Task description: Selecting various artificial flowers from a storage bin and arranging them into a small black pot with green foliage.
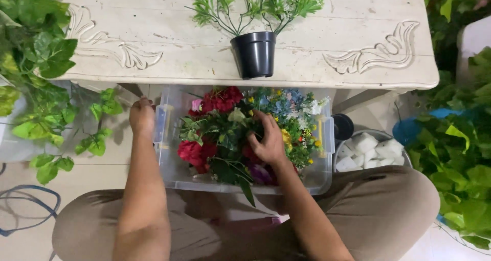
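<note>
- Hands are working at 1 clear plastic bin [169, 164] of artificial flowers [220, 133].
- Left hand [142, 117] is gripping the bin's near-side wall, fingers curled over.
- Right hand [268, 141] is sinking into blooms, fingers closing around stems.
- Black pot [254, 54] is sitting beyond both.

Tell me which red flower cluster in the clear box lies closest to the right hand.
The lower red cluster, at the box's near-left part, lies just left of the right hand. The other red cluster sits higher, at the far edge.
</note>
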